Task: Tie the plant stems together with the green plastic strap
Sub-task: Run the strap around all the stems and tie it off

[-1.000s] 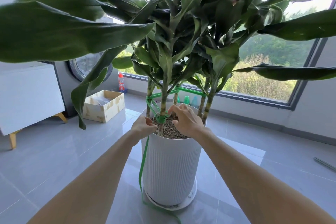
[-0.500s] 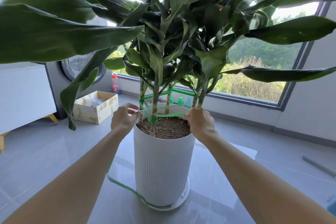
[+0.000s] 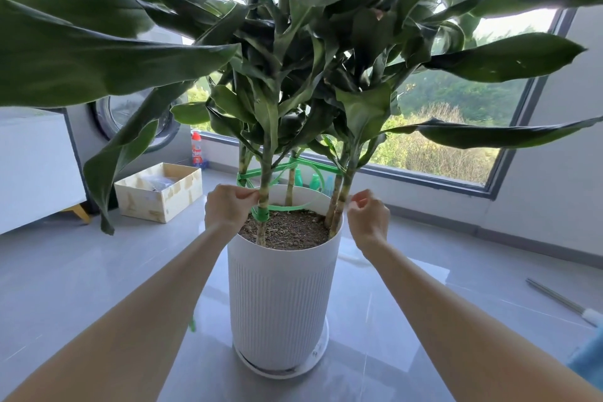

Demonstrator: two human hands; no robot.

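White pot (image 3: 282, 297) on grey floor (image 3: 81, 274), stems (image 3: 265, 179) rising from soil. Strap (image 3: 284, 206) wound around front stem at pot's 9 o'clock, looping across soil toward 3 o'clock; more turns higher up between stems. Left hand (image 3: 228, 209) at 9 o'clock rim, fingers pinched on strap beside front stem. Right hand (image 3: 368, 219) at 3 o'clock rim, fingers pinched closed, held item too small to tell. Box (image 3: 160, 192) at 10 o'clock.
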